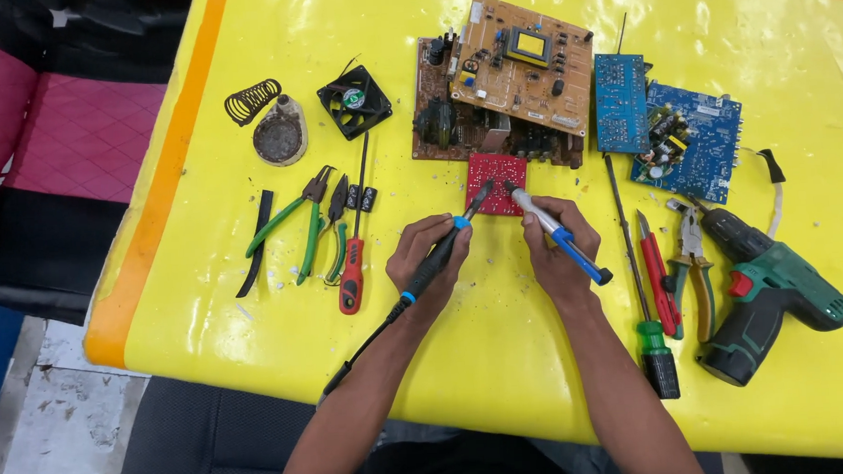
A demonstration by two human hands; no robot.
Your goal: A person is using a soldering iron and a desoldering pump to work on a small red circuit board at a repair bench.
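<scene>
Left hand gripped black soldering iron, right hand gripped blue-grey desoldering pump; both tips met on red circuit board, mid-table, just near-side of stacked brown boards. Green drill lay toward right edge.

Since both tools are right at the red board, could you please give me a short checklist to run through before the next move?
1. Soldering iron gripped in left hand: ok.
2. Desoldering pump gripped in right hand: ok.
3. Both tips over the red board: ok.
4. Board clamped: not ok, it lies loose on the yellow table.
5. Iron stand within reach: ok.
6. Iron hot: cannot tell.
</scene>
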